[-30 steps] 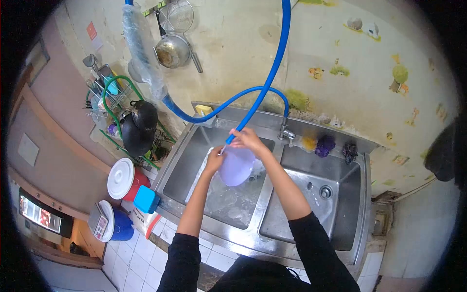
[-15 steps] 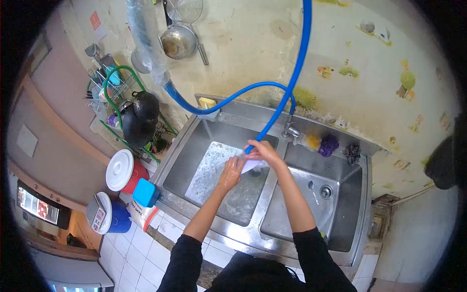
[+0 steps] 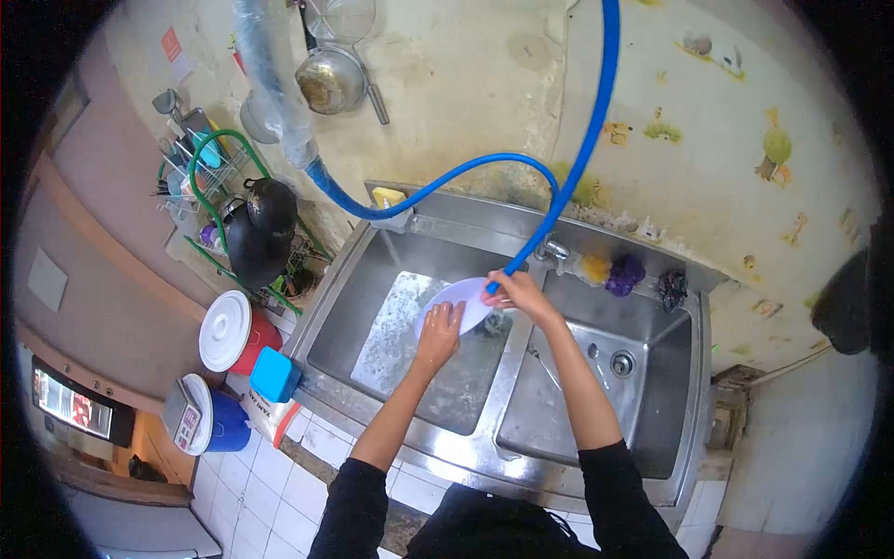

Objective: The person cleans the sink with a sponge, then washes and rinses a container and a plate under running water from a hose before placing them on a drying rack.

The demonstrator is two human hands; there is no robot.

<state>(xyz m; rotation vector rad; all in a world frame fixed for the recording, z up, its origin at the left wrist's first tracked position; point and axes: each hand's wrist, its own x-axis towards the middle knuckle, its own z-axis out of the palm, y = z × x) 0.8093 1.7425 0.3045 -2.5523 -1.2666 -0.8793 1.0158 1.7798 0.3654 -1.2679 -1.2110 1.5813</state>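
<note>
A pale lilac plate [image 3: 470,303] is tilted above the left basin of a steel double sink [image 3: 507,373]. My left hand [image 3: 440,337] lies over the plate's near face, wet, with its fingers stretched out against it. At the plate's right edge, my right hand [image 3: 520,296] is closed around the lower end of a blue hose [image 3: 549,228]. Its fingertips also meet the plate's rim, and the hose mouth points at the plate. Beneath, sudsy water and a pale, foam-covered sheet-like area [image 3: 396,317] show in the left basin.
Thin utensils [image 3: 549,368] lie in the right basin near its drain [image 3: 622,363]. Purple scrubbers [image 3: 626,273] sit behind, beside the tap [image 3: 556,249]. A blue container [image 3: 276,374], a red bucket [image 3: 259,340] and a pan rack [image 3: 265,233] stand left.
The plate has turned from nearly edge-on to show more of its face. My left hand has shifted slightly left across it; my right hand and the hose end have moved right.
</note>
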